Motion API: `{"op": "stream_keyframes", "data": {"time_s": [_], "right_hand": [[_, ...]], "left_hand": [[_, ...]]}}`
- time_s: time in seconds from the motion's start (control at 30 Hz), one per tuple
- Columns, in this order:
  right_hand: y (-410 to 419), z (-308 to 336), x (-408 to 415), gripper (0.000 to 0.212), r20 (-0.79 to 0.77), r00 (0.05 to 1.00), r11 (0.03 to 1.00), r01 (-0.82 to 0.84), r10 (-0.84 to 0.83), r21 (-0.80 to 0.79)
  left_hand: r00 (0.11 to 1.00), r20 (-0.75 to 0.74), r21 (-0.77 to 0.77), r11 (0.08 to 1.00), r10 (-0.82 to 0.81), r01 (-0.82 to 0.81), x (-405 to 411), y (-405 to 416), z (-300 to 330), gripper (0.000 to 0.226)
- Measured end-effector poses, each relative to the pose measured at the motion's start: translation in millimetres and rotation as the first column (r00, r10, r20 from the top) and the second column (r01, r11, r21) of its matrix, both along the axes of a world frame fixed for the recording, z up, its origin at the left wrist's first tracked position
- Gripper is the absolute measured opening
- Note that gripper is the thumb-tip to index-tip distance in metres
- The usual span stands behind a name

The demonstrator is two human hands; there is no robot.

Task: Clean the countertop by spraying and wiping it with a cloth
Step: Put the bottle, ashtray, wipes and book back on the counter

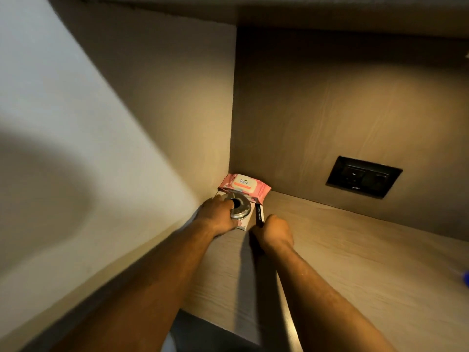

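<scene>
The wooden countertop [355,255] runs into a corner at the back left. My left hand [218,215] grips a round metal container [239,205] that sits on a white flat item in that corner. My right hand [275,231] holds a slim black tube [259,214] upright beside the container. A pink wipes pack [243,185] leans against the back wall just behind them. No cloth or spray bottle shows plainly.
A black socket plate [364,177] is set in the back wall to the right. A blue object [465,278] peeks in at the right edge. The white wall [76,148] bounds the counter on the left; the counter's front edge is below.
</scene>
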State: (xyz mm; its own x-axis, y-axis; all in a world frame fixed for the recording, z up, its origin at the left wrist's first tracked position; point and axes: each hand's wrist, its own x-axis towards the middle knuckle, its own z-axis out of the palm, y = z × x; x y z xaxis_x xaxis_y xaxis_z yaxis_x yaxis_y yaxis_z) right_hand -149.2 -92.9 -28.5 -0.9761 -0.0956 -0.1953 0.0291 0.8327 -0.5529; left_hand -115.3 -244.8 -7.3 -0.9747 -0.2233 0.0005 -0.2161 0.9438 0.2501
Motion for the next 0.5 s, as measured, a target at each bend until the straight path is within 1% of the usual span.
{"op": "stream_keyframes", "data": {"time_s": [0.03,0.13,0.27,0.37,0.5], "right_hand": [[4,0,0,0.025,-0.003,1.0,0.999,0.029,-0.029,-0.012],[25,-3,3,0.024,-0.001,0.994,0.991,0.112,-0.112,-0.073],[71,-8,15,0.021,-0.041,0.972,0.961,0.22,-0.23,-0.166],[119,-9,28,0.013,-0.084,0.937,0.927,0.319,-0.34,-0.195],[204,-8,46,0.015,-0.138,0.85,0.853,0.477,-0.509,-0.211]], "left_hand": [[1.0,-0.022,0.013,1.0,0.012,-0.012,-3,-1,-1,0.053],[0.995,-0.068,0.124,0.99,0.076,-0.067,-4,-1,-4,0.052],[0.978,-0.178,0.248,0.967,0.112,-0.066,1,18,-19,0.047],[0.979,-0.205,0.273,0.961,0.014,0.043,-6,55,-19,0.042],[0.979,-0.17,0.352,0.921,-0.113,0.167,-25,111,-13,0.047]]}}
